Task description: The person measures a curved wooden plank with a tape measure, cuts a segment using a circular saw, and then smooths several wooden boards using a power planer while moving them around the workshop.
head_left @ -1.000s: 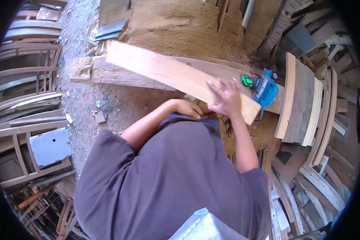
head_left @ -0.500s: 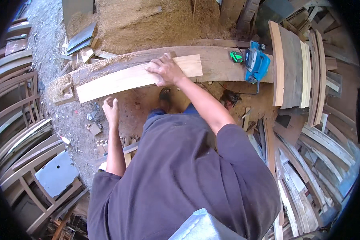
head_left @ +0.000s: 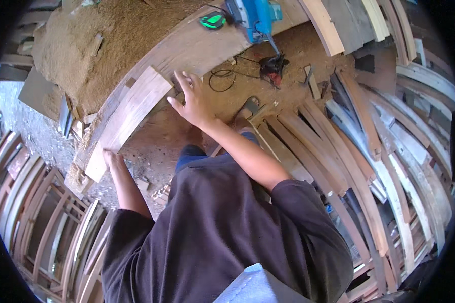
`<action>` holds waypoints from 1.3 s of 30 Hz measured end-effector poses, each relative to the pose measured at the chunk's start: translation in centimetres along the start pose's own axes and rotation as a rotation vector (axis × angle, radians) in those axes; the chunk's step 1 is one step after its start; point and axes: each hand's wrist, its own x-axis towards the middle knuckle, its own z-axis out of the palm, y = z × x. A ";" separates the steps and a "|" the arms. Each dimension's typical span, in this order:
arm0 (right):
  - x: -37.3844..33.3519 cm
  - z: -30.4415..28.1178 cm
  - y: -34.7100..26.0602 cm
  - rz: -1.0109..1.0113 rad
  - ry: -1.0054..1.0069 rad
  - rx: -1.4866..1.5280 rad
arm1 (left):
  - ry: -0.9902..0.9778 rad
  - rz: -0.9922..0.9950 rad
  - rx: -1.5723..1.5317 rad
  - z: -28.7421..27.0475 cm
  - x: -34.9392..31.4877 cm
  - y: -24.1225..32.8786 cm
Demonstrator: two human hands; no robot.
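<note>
A pale wooden board [head_left: 131, 117] lies along the left part of a long, dusty wooden bench plank [head_left: 197, 48]. My left hand [head_left: 112, 158] grips the board's near edge close to its left end; the fingertips are hidden by the wood. Just off the board's right end is my right hand [head_left: 193, 103], holding nothing, with thumb and fingers apart. Farther right along the plank stand a blue power planer [head_left: 252, 19] and a small green-and-black object [head_left: 212, 20], perhaps a tape measure.
A black cord [head_left: 222, 81] loops on the ground beyond my right hand, near a dark-and-red tool [head_left: 273, 69]. Sawdust [head_left: 81, 45] is heaped behind the plank. Stacked lumber [head_left: 333, 161] fills the right, and wooden frames [head_left: 45, 212] stand at the left. My sandalled foot [head_left: 249, 106] is below.
My right hand has let go of the board's top and moved off its right end. My left hand has come up onto the board's near edge. The whole view has turned.
</note>
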 end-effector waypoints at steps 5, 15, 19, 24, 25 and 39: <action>5.4 2.4 1.6 0.365 -0.286 0.384 | -0.088 0.047 -0.424 0.5 -0.3 -0.2; -6.2 -13.2 8.4 0.420 -0.032 1.082 | -0.712 -0.006 -1.317 -3.3 -5.7 16.1; -14.0 -21.0 13.6 0.540 0.194 1.036 | -1.129 0.303 -0.942 -1.2 -24.8 32.7; -16.3 -28.9 17.1 0.563 0.883 0.952 | -1.311 0.372 -0.687 13.9 -42.7 45.5; -16.0 -31.0 18.4 0.552 0.885 0.960 | -1.300 0.401 -0.620 16.5 -46.3 47.4; -1.2 -43.1 33.9 0.570 0.967 0.634 | -1.399 0.461 -0.460 43.1 -49.7 65.2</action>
